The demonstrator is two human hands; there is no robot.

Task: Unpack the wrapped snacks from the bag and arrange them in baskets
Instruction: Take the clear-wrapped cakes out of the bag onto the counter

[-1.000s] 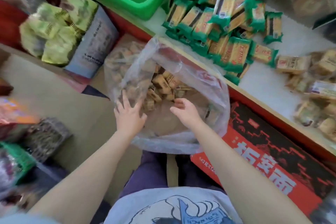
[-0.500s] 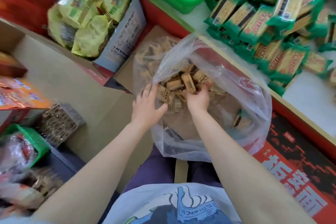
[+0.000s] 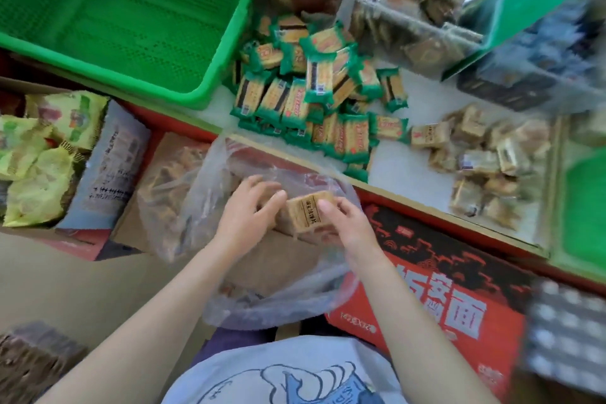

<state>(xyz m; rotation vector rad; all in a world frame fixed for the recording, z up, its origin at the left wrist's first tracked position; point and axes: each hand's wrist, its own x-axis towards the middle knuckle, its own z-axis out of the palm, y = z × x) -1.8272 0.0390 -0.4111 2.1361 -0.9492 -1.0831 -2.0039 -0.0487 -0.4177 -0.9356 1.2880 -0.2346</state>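
Both hands over the mouth of a clear plastic bag point(image 3: 203, 207), clasping a clump of tan wrapped snacks point(image 3: 306, 211) between them. Left hand point(image 3: 244, 215) pressed against the clump's left side, fingers bent round it. Right hand point(image 3: 347, 226) gripping the right side, thumb laid across the top wrapper beside its dark printed label. Clump raised just above the bag's opening, close to the near edge of the white tabletop point(image 3: 396, 161). More tan packets dimly visible through the bag's plastic on the left, blurred. Bag propped against a red-edged counter front, its lower rim sagging toward the lap. On the tabletop, a heap of green-edged snack packets point(image 3: 314, 102) piled loosely, just right of an empty green basket point(image 3: 114, 20) with a perforated floor. Farther right on the same surface, a looser pile of pale tan packets point(image 3: 482, 157), well apart from the bag. Behind that, a clear bin point(image 3: 410, 13) holding brown snacks, heavily blurred. At the far right edge, part of another green basket point(image 3: 583, 207). To the left, a cardboard box point(image 3: 111, 154) stuffed with yellow-green bags point(image 3: 42, 154). Under the right forearm, a red and black carton point(image 3: 442, 298) with large white characters.
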